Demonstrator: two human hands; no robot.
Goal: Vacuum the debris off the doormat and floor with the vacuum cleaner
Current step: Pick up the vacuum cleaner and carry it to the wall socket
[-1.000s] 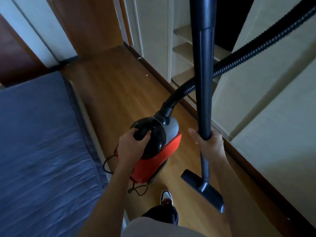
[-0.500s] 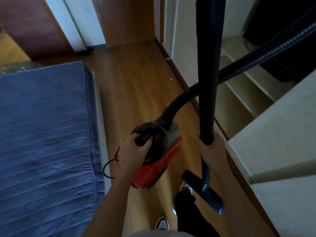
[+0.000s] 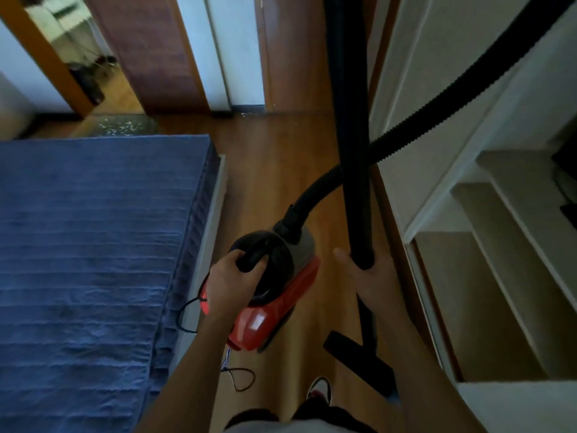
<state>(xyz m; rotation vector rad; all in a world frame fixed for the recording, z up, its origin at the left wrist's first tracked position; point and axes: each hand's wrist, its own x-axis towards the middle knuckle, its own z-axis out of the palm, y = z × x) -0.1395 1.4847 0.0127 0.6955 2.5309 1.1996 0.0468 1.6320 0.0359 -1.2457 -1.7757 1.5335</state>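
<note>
Both grips are clamped: my left hand [image 3: 232, 284] is wrapped round the black carry handle of the red vacuum cleaner [image 3: 274, 295], which I judge is held clear of the wooden floor [image 3: 274, 170], and my right hand [image 3: 370, 276] is closed on the lower end of the upright wand [image 3: 354, 135].

At far left, the blue bed [image 3: 93, 245] fills that side, its pale edge running close beside the canister. Beyond its far end, pale debris [image 3: 123, 126] is scattered on what looks like the doormat [image 3: 146, 121] by the open doorway; that is well ahead of me, and cleaning has not begun there.

Below the canister, the power cord [image 3: 240, 378] hangs in loops near my shoe [image 3: 318, 390]. I judge a foot could catch it mid-stride.

Further right, the hose [image 3: 421, 123] arcs behind the wand toward the top right corner and could snag or drag the canister sideways. The floor nozzle [image 3: 359, 354] hangs low beside my leg.

At far right, pale steps [image 3: 499, 260] and a baseboard bound the passage. Open room is a single narrow strip of floor, so a swinging nozzle could strike either edge.
</note>
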